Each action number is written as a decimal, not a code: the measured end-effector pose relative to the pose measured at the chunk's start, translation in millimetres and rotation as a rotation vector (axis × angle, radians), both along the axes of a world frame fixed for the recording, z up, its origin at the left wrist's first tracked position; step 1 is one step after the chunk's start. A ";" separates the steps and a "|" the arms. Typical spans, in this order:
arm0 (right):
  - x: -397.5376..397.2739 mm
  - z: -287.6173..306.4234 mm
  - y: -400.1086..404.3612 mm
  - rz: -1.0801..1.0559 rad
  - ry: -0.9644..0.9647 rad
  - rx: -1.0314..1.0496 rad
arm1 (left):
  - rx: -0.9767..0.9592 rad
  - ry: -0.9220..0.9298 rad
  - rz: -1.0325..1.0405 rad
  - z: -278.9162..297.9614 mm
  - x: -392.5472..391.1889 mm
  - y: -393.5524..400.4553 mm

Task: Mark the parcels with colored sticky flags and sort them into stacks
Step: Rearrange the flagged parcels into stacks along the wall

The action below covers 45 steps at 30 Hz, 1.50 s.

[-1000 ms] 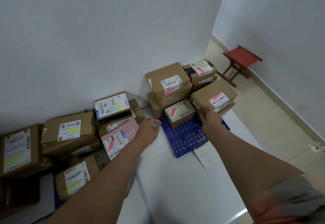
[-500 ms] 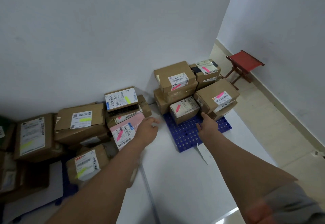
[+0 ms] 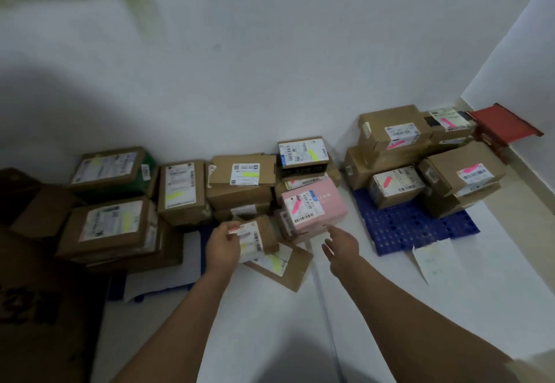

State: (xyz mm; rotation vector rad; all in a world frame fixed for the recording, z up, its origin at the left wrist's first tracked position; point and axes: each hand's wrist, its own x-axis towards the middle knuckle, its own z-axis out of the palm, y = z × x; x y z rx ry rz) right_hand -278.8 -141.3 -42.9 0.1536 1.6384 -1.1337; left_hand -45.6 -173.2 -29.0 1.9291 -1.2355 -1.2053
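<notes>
Left hand pinches small flag pad; right hand, fingers apart, reaches beside pink parcel.

Motion smears the whole view, so none of the white shipping labels can be read. My left hand covers part of the small brown cardboard parcel; what my fingers pinch is too blurred to name. The big dark brown carton runs off the left edge. The red folding stool is half hidden behind the stacked brown boxes.
</notes>
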 end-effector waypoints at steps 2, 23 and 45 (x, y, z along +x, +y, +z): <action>26.0 -4.9 7.8 0.055 0.007 0.009 | 0.015 0.022 0.080 -4.5 24.9 8.3; 98.5 -37.4 -15.8 0.976 0.796 0.055 | 0.539 0.323 0.107 -67.4 66.9 -6.7; 75.0 -23.0 -4.3 1.082 0.774 -0.030 | 0.464 0.518 0.137 -49.9 65.6 3.0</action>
